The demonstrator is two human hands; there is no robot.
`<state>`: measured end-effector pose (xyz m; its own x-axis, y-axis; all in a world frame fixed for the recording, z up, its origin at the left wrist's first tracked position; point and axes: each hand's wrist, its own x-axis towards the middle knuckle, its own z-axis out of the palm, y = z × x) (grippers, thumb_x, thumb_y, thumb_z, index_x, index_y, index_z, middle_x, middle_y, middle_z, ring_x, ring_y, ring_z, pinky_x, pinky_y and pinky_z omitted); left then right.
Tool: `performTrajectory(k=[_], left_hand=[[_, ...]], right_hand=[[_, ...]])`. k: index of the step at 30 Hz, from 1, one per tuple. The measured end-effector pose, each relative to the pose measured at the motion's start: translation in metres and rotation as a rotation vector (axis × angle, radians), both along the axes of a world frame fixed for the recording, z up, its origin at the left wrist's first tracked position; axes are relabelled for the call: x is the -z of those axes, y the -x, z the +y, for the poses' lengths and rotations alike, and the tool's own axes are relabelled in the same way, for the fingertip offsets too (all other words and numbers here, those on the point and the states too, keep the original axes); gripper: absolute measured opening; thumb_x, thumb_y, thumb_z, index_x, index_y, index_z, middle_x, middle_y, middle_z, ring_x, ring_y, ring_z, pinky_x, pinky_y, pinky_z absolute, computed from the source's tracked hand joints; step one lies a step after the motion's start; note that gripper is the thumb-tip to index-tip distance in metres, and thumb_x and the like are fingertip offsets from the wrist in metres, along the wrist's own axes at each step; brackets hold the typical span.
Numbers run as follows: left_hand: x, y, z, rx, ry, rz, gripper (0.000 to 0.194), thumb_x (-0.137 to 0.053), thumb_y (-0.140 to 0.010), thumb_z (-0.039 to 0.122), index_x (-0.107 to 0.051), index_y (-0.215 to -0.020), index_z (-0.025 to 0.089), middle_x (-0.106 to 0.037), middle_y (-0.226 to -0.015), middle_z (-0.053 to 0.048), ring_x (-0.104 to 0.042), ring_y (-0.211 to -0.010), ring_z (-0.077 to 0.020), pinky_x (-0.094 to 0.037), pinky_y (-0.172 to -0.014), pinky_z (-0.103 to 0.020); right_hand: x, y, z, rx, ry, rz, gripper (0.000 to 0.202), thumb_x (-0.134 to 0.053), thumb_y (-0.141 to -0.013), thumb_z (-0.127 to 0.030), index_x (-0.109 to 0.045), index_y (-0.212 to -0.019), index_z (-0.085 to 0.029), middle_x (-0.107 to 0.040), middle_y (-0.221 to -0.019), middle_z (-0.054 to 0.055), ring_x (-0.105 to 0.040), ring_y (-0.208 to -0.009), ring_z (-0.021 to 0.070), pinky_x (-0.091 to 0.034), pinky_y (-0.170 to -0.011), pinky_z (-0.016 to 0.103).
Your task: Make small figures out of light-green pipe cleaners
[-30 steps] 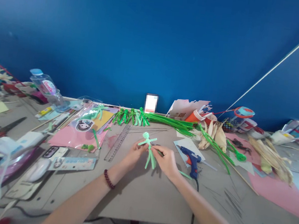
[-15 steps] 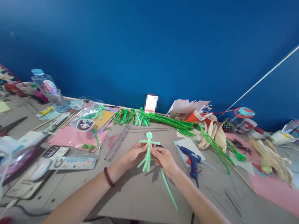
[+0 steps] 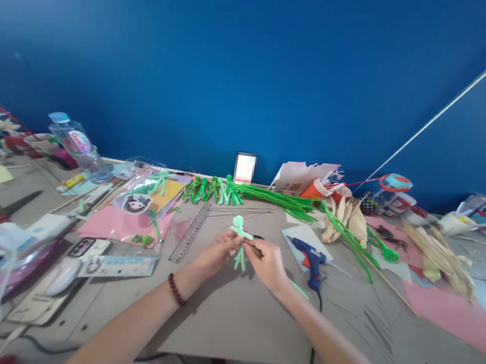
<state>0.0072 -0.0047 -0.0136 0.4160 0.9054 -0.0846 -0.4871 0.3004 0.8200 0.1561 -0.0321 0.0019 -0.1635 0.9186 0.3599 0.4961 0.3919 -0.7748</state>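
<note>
Between my hands is a pale green pipe-cleaner figure with a round coiled head, short arms and legs pointing down. My left hand pinches it at the left side of its middle. From the right, my right hand has its fingers closed at the figure's body. A pale green strand shows past my right wrist, its near part hidden by the hand. Several green figures stand in a row behind, beside a bundle of green pipe cleaners.
A blue glue gun lies right of my hands, its cable running to the front edge. To the left are a ruler, a plastic bag over pink paper, a bottle and scissors. Corn husks lie right.
The figure has tilted and turned, and its arms and legs look less spread. My right hand has rotated inward, and the loose strand has swung up behind my right wrist.
</note>
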Motion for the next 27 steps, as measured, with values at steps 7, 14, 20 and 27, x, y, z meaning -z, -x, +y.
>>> performTrajectory(k=[7,14,20,27], left_hand=[[-0.005,-0.001,-0.003,0.028,0.009,-0.046,0.034,-0.079,-0.062,0.042,-0.069,-0.082,0.016,-0.065,-0.086,-0.007,-0.057,-0.081,-0.0187,-0.043,-0.075,-0.03],[0.0,0.0,-0.002,0.079,0.038,-0.075,0.029,-0.076,-0.065,0.04,-0.07,-0.077,0.015,-0.067,-0.088,-0.009,-0.059,-0.082,-0.0193,-0.042,-0.081,-0.032],[-0.006,-0.001,-0.003,-0.002,0.009,0.043,0.023,-0.069,-0.073,0.037,-0.072,-0.084,0.017,-0.068,-0.091,-0.008,-0.059,-0.091,-0.0215,-0.041,-0.082,-0.031],[-0.003,0.0,-0.001,0.021,-0.043,0.033,0.023,-0.073,-0.071,0.035,-0.072,-0.082,0.016,-0.068,-0.084,-0.008,-0.06,-0.087,-0.0203,-0.041,-0.083,-0.031]], right_hand=[[0.009,0.002,0.009,-0.184,0.416,0.439,0.037,-0.058,-0.078,-0.052,-0.065,-0.074,-0.015,-0.043,-0.05,-0.005,-0.036,-0.044,0.0076,-0.03,-0.043,0.021],[0.008,0.004,0.007,-0.22,0.58,0.548,0.043,-0.06,-0.073,-0.058,-0.062,-0.07,-0.015,-0.025,-0.044,-0.009,-0.019,-0.039,0.0052,-0.017,-0.039,0.021],[0.004,0.0,0.003,-0.01,0.022,0.057,0.041,-0.045,-0.087,-0.046,-0.064,-0.064,-0.017,-0.053,-0.057,0.001,-0.046,-0.056,0.0132,-0.036,-0.055,0.024],[0.002,-0.001,-0.001,-0.028,-0.084,-0.095,0.032,-0.042,-0.091,-0.031,-0.064,-0.073,-0.018,-0.058,-0.063,0.002,-0.05,-0.059,0.0131,-0.038,-0.06,0.023]])
